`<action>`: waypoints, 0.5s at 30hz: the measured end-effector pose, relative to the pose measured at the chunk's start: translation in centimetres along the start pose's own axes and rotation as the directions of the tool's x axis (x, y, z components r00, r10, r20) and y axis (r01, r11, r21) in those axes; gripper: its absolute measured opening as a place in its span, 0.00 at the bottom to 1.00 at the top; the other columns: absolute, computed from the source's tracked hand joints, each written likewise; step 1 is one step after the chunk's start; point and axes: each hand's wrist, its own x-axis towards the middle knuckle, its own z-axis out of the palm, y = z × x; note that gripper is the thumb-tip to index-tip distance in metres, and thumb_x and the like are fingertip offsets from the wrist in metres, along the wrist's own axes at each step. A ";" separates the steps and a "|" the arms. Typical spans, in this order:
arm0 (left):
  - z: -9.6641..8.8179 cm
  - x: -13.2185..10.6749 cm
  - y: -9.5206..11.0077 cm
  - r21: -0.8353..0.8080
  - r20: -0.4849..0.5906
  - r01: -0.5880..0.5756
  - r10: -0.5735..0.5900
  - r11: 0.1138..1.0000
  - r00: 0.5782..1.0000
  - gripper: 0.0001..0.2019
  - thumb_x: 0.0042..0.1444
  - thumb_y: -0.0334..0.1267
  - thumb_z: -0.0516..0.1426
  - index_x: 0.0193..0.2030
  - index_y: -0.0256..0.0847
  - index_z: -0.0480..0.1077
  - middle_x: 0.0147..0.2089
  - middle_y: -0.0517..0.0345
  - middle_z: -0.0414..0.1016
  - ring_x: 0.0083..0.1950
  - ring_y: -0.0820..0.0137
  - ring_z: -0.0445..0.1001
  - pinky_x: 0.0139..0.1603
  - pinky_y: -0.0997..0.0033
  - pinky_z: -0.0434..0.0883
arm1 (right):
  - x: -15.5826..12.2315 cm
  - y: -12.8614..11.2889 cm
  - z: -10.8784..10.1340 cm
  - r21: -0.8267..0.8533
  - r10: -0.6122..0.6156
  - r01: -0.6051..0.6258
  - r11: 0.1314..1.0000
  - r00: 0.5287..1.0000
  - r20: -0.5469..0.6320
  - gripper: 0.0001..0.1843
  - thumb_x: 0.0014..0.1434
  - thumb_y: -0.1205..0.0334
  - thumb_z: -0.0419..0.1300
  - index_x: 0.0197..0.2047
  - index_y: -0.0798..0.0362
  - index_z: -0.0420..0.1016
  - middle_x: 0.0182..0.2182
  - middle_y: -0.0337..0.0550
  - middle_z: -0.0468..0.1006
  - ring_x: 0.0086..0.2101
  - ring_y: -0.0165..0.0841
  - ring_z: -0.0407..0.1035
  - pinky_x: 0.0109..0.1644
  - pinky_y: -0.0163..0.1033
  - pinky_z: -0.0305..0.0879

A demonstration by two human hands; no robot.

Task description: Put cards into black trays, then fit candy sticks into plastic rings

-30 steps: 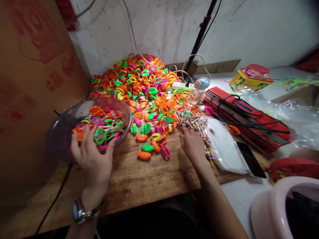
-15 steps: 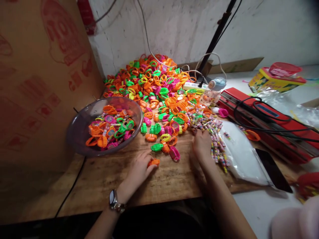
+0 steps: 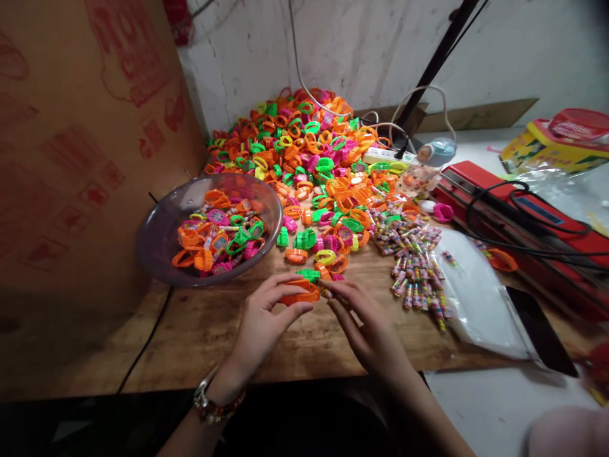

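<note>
Between the thumb and fingers of my left hand (image 3: 264, 317) is an orange toy watch (image 3: 304, 292), raised just above the wooden table. My right hand (image 3: 366, 324) pinches a small wrapped candy roll (image 3: 326, 293) at the watch's right end; the fingers hide most of it. Behind both hands lie loose toy watches, among them a green one (image 3: 308, 275), and a big heap of toy watches (image 3: 295, 149) rises against the wall. To the right is a pile of candy rolls (image 3: 416, 279). At left, a translucent bowl (image 3: 150, 257) holds toy watches and candy rolls.
A large cardboard box (image 3: 71, 222) stands at the left. On the right are clear plastic bags (image 3: 480, 298), a dark phone (image 3: 540, 330) and a red sealing machine (image 3: 509, 219) with black cable across it. A power strip (image 3: 380, 155) sits behind the candy.
My left hand has lifted and turned the orange toy watch. My right hand has moved left from the candy pile to the watch, carrying a candy roll. The view has shifted slightly.
</note>
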 end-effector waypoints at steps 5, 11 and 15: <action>0.1 -0.2 0.4 0.140 -0.021 -0.116 0.120 0.983 0.993 0.05 0.52 0.38 0.65 0.36 0.44 0.79 0.48 0.53 0.78 0.50 0.64 0.77 0.56 0.61 0.73 | -0.4 -0.4 0.9 -0.192 -0.084 0.077 0.978 0.996 -0.027 0.17 0.67 0.68 0.50 0.58 0.53 0.66 0.47 0.50 0.77 0.49 0.35 0.72 0.52 0.42 0.71; 0.2 -0.5 0.9 0.251 -0.019 -0.211 0.223 0.945 0.975 0.05 0.54 0.36 0.64 0.38 0.44 0.79 0.48 0.54 0.78 0.51 0.66 0.76 0.56 0.62 0.74 | -0.7 -0.7 1.5 -0.333 -0.130 0.102 0.937 0.989 -0.064 0.17 0.68 0.70 0.49 0.58 0.55 0.65 0.44 0.51 0.78 0.45 0.35 0.73 0.50 0.41 0.72; 0.3 -0.6 0.9 0.294 -0.012 -0.214 0.227 0.932 0.974 0.05 0.55 0.38 0.63 0.39 0.44 0.79 0.49 0.53 0.79 0.50 0.65 0.77 0.55 0.61 0.74 | -0.6 -0.8 1.4 -0.521 -0.210 0.171 0.836 0.978 -0.015 0.16 0.68 0.67 0.50 0.58 0.58 0.64 0.40 0.52 0.78 0.41 0.37 0.73 0.44 0.42 0.71</action>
